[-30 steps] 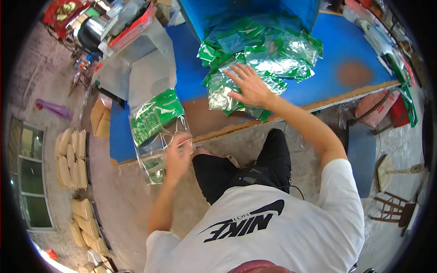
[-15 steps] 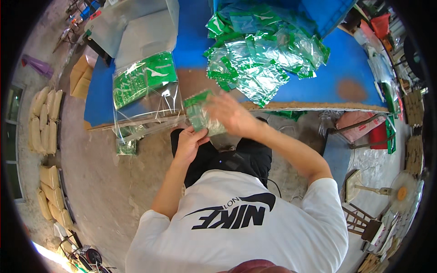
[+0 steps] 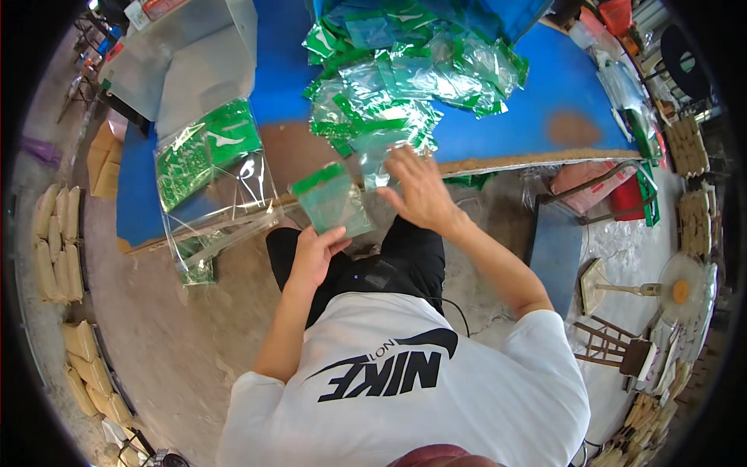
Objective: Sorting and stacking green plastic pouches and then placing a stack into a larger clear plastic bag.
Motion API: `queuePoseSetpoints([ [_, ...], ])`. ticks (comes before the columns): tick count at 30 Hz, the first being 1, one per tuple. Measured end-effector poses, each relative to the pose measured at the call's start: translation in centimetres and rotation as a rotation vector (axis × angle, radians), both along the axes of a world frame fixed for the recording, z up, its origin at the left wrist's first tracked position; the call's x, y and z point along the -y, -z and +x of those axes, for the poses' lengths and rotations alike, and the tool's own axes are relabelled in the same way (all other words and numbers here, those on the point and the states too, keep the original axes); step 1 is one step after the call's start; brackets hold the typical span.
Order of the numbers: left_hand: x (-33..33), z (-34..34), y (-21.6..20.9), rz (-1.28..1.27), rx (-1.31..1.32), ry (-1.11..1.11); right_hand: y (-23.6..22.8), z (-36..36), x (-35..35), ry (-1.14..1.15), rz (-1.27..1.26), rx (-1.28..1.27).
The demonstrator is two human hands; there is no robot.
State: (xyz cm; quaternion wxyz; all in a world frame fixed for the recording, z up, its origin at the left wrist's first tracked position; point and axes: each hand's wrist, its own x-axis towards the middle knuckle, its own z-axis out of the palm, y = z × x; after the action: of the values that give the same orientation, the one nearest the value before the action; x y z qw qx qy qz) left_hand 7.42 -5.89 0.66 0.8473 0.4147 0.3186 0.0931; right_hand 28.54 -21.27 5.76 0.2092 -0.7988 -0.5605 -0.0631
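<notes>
Ok so I'm using the pile of green-and-clear packets point(image 3: 405, 82) as the landmark here, and it's lying in a messy heap on a blue table point(image 3: 506, 136). The left hand point(image 3: 315, 253) is hanging out on the wearer's side of the pile, off to its left, and it's gripping a single packet point(image 3: 336, 206) by the bottom edge, thumb on top and fingers tucked underneath. That packet is sitting well clear of the pile, leaning a bit, with its green strip at the end facing away from the hand. The right hand point(image 3: 424, 191) is hovering right at the near edge of the pile, fingers bent and thumb sticking out apart from them, and a mostly see-through packet point(image 3: 373, 162) is showing next to those fingertips. Honestly can't tell whether they're pinching it or just touching it. Left of the pile, a big clear bag point(image 3: 210, 152) with a lot of green on it is lying flat, its see-through end running toward the wearer. Farther left and back from the pile, a greyish bin point(image 3: 206, 78) is standing just beyond that bag, and a blue bin point(image 3: 533, 17) is sitting right behind the pile. Way off to the pile's right, a fan point(image 3: 679, 289) and a wooden stool point(image 3: 634, 356) are standing on the wearer's side.
</notes>
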Motion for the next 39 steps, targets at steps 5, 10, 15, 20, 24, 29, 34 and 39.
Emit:
queuePoseSetpoints([
  [5, 0.4, 2.8, 0.3, -0.138, 0.050, -0.004, 0.0, 0.7, -2.1, -0.234, 0.163, -0.412],
  [10, -0.1, 1.4, 0.9, -0.166, 0.033, -0.124, 1.2, 3.8, -3.8, 0.213, 0.134, 0.158],
  [15, -0.7, -0.5, 1.1, -0.354, 0.174, -0.195, 1.4, 1.1, -2.7, -0.053, 0.074, -0.025],
  [20, -2.3, -2.5, 0.9, -0.445, 0.301, -0.172, 1.2, 0.8, -2.0, -0.183, 0.113, -0.054],
  [24, -2.5, -2.1, -2.0, -0.337, 0.119, -0.088, -0.5, 0.2, -2.2, -0.201, 0.327, -0.148],
  [29, -1.0, -1.0, -0.5, -0.122, 0.191, -0.050, -1.2, -3.3, -3.4, -0.494, 0.095, 0.086],
  [34, -0.7, -0.1, -1.5, -0.051, 0.135, -0.141, 0.7, -0.7, -2.0, 0.298, -0.101, 0.067],
  [39, -1.0, -0.1, 0.1, -0.114, 0.118, -0.086, 1.2, -1.6, -1.1, -0.258, -0.020, -0.048],
])
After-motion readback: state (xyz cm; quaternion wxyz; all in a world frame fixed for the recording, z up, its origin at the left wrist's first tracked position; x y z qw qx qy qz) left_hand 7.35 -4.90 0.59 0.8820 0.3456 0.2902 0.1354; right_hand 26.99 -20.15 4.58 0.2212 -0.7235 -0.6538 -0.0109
